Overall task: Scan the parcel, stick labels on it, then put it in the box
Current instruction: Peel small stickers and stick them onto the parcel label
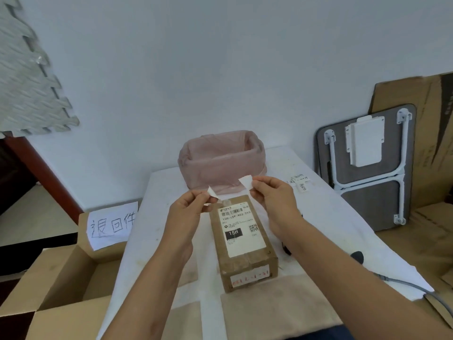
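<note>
A brown cardboard parcel point(245, 251) lies lengthwise on the white table point(331, 217), a printed shipping label marked "15H" on its top. Both hands hover above its far end. My left hand point(188, 209) pinches a small white paper piece point(212, 193) between thumb and fingers. My right hand point(274, 192) pinches a second white piece point(245, 183). The two pieces are held apart, a little above the parcel. An open cardboard box point(61, 280) with a handwritten paper sign point(111, 224) stands at the left of the table.
A bin lined with a pink plastic bag point(221, 160) stands at the table's far end. Small labels point(300, 182) lie on the table at the right. A dark object with a grey cable point(402, 283) lies near the right edge. A folded table and cardboard lean on the right wall.
</note>
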